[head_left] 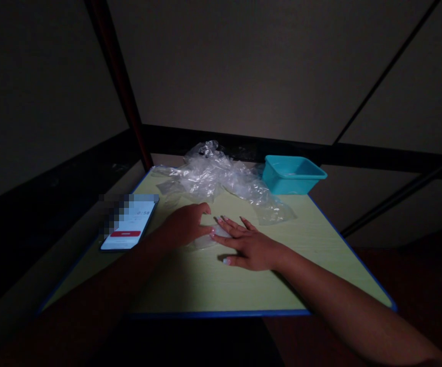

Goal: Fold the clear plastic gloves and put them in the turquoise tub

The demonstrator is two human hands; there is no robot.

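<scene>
On the worktop (224, 293), a clear plastic piece (204, 242) lies between the left hand (186, 224), whose thumb and forefinger stand apart, and the right hand (255, 248), its fingers spread flat with tips over the plastic, gripping nothing. Fingers hide part of the piece, so its outline, and whether the left hand has hold of it, cannot be told. Beyond the piece, folds of a crumpled plastic heap (209, 176) blur together.

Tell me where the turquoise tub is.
In the head view, the turquoise tub sits at the far right corner of the table, beside the crumpled clear plastic and beyond the right hand.
</scene>
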